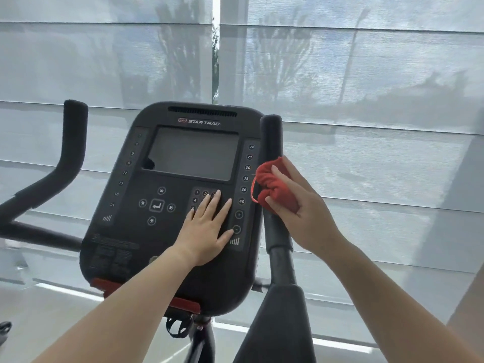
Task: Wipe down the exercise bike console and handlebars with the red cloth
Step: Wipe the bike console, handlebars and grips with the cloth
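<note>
The black console [157,231] of the exercise bike fills the middle of the view, with a dark screen and round buttons. My left hand [207,229] lies flat on its number keypad, fingers straight. To the right stands the black right handlebar [272,134], upright beside the console. My right hand [298,203] grips the red cloth [272,184] wrapped around that handlebar, about halfway up it. The left handlebar [74,134] rises at the far left, untouched.
Grey window blinds [366,87] cover the whole background close behind the bike. The bike's black frame and padded arm [277,323] run down at the lower right. A red trim piece [183,305] sits under the console.
</note>
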The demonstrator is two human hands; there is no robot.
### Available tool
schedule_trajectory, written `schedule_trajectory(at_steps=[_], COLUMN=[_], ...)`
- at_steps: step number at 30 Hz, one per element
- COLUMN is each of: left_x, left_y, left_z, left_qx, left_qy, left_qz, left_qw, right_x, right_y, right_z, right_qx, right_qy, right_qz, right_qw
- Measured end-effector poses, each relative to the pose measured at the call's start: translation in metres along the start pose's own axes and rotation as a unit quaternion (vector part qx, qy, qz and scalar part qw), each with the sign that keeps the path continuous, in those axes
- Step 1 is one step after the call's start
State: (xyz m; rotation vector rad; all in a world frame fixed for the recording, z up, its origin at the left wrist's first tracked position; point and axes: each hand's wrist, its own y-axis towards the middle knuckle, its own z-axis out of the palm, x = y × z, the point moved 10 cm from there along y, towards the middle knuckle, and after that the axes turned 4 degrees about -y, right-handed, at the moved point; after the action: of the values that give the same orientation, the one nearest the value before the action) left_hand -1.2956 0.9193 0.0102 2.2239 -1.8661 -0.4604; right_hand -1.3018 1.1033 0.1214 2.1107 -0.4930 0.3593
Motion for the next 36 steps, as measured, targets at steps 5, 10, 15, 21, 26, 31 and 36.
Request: schedule_trajectory(at_steps=[5, 10, 15, 21, 26, 31, 36], left_x=[-0.002, -0.006, -0.006, -0.002, -0.003, -0.003, -0.004], left_y=[-0.004, -0.006, -0.007, -0.009, -0.009, -0.007, -0.006], left_z=[-0.001, 0.0, 0.0, 0.001, 0.002, 0.002, 0.004], left_qx=[0.013, 0.024, 0.034, 0.019, 0.019, 0.022, 0.027], left_qy=[-0.011, -0.017, -0.033, -0.031, -0.044, -0.052, -0.05], left_qz=[-0.003, -0.009, -0.011, 0.0, -0.003, -0.005, -0.009], left_qw=[1.0, 1.0, 0.999, 0.999, 0.999, 0.998, 0.998], right_x=[0.0, 0.009, 0.012, 0.017, 0.018, 0.014, 0.02], right_y=[-0.017, -0.021, -0.035, -0.042, -0.035, -0.036, -0.043], right_z=[0.01, -0.008, 0.015, 0.018, 0.003, 0.014, 0.014], right_qx=[0.086, 0.049, 0.143, 0.181, 0.075, 0.121, 0.171], right_qy=[-0.039, -0.02, -0.118, -0.119, -0.065, -0.095, -0.067], right_qz=[0.033, 0.051, 0.065, 0.08, 0.083, 0.103, 0.09], right_qw=[0.995, 0.997, 0.98, 0.973, 0.992, 0.983, 0.979])
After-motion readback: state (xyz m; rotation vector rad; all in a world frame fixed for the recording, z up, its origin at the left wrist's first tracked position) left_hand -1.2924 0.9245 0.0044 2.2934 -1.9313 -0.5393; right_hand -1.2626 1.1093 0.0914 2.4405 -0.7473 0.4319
